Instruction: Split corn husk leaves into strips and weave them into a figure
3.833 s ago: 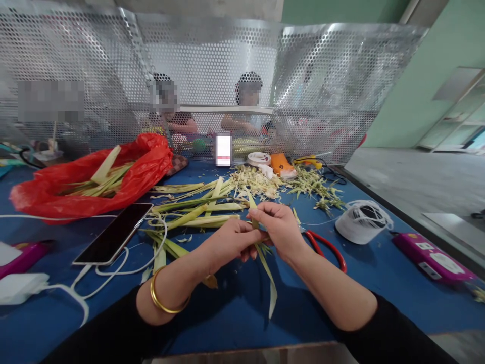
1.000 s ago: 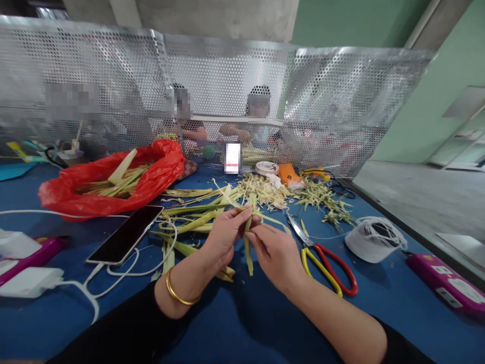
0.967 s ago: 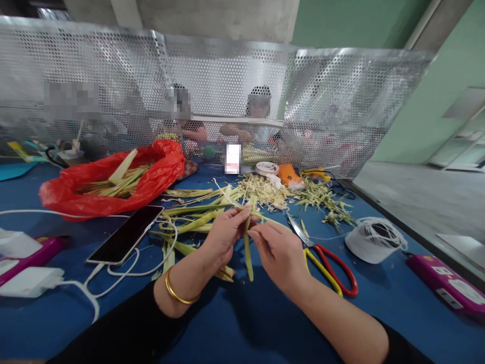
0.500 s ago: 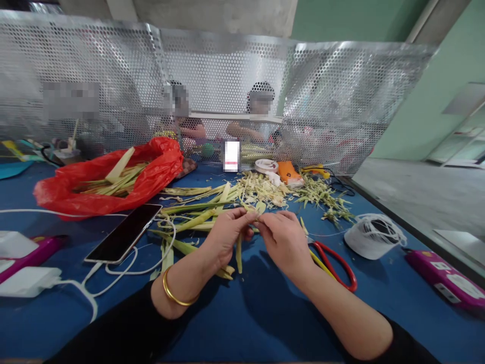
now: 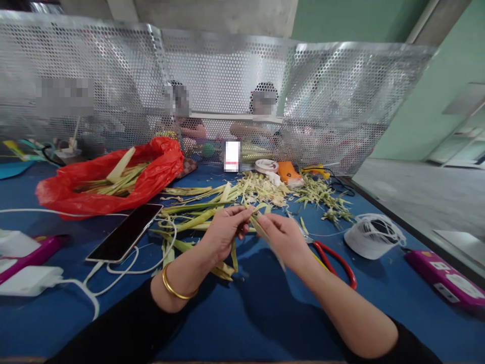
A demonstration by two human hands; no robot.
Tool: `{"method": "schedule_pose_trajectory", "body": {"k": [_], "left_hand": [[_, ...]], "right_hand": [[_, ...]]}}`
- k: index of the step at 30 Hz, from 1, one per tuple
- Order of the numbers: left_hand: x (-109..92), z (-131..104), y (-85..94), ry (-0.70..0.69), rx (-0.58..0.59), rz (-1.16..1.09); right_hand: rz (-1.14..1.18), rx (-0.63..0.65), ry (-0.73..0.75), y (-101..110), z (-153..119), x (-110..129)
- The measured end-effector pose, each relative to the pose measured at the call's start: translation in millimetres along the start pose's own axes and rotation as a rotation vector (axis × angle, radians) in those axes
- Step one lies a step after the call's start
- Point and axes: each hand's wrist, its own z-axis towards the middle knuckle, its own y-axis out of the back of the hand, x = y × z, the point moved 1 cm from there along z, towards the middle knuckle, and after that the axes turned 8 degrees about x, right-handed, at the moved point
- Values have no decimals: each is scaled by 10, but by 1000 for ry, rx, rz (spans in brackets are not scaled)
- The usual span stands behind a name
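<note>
My left hand (image 5: 223,232) is closed in a pinch on a pale green leaf strip (image 5: 260,228), above the middle of the blue table. Thumb and fingers of my right hand (image 5: 288,240) press on the same strip, close beside the left fingertips. One end of it slants down toward me beneath the right hand. A drier strip (image 5: 234,258) hangs below my left palm. Long green and yellow leaf strips (image 5: 197,221) lie behind and left of my left hand. Scissors with red handles (image 5: 346,268) lie partly hidden behind my right hand and forearm.
A red plastic bag (image 5: 49,194) holds more leaf strips. A phone (image 5: 125,232) with white cables lies left. Leaf scraps (image 5: 261,188) and small green sprigs (image 5: 322,194) lie behind my hands. String (image 5: 366,240) stands right. People sit beyond a perforated metal screen (image 5: 227,65).
My right hand has turned and opened slightly away from the left fingers. The leaf strip now shows as a slanting length under it. My left hand has shifted slightly left.
</note>
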Motion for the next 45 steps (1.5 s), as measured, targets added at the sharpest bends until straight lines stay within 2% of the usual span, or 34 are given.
{"method": "schedule_pose_trajectory", "body": {"k": [3,6,9,14,17,20,23,25,26,28,30,31,33,36,41,43,45], "left_hand": [[-30,-17,-16,31,45,-15],[-47,-51,-56,83,85,-27],[-71,-92,-99,96,107,-15],[-100,-138,-160,33,97,226],[-86,-138,-169,-17,105,329],[-71,-130,-157,-10,127,398],[-92,-135,-151,-27,132,430],[-121,-147,-156,-57,116,431],[-137,-154,-161,-76,109,437],[-164,-170,-172,-121,100,476],[-173,-185,-184,-158,115,537],[-169,-190,-189,-165,127,563],[-145,-198,-195,-155,145,592],[-99,-202,-202,-120,162,586],[-67,-205,-216,-89,207,603],[-63,-204,-220,-81,215,616],[-67,-196,-216,-60,204,576]], "right_hand": [[455,-46,-140,32,70,-56],[676,-92,-123,26,107,-78],[727,-134,-91,7,109,-79],[667,-246,-67,6,78,-38],[669,-276,-55,-12,71,-26],[655,-299,-47,-18,88,-58],[489,-215,-40,47,109,-81],[210,-195,-14,141,101,-54],[38,-245,15,196,86,-24],[-256,-448,116,291,42,57],[-365,-509,237,320,7,125],[-352,-460,283,308,0,144],[-225,-283,302,250,7,143],[53,-121,181,144,27,81],[314,-171,29,33,40,-25],[295,-166,19,28,50,-42],[163,-167,68,62,49,-19]]}}
